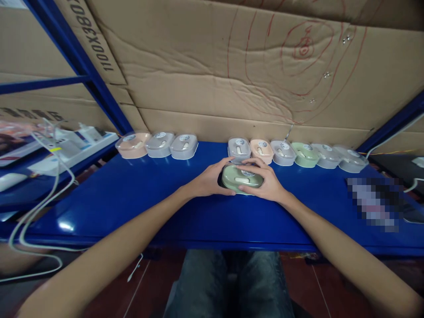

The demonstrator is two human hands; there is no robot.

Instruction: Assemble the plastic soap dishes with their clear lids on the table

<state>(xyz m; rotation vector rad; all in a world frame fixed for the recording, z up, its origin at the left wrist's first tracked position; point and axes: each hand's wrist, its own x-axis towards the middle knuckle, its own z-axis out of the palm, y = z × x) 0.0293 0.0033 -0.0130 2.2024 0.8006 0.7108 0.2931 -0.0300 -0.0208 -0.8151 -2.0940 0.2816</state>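
Note:
Between my two hands is a green plastic box with a clear domed lid (238,177), a pale latch at its front and a round sticker on top. My left hand (213,178) curves around its left side, thumb at the near edge. On the opposite side my right hand (265,179) grips it, with fingers over the lid and thumb near the latch. Just behind it stands a grey lidded box (239,149), beside a peach lidded box (262,151). Whether the green box rests on the blue table (159,185) or is slightly raised, I cannot tell.
More lidded boxes line the back edge: a peach one (133,145) with grey ones at left, another green one (304,154) among grey ones at right. A cardboard wall (198,79) rises behind. White cables (24,234) hang at left; a blurred item (374,203) lies right.

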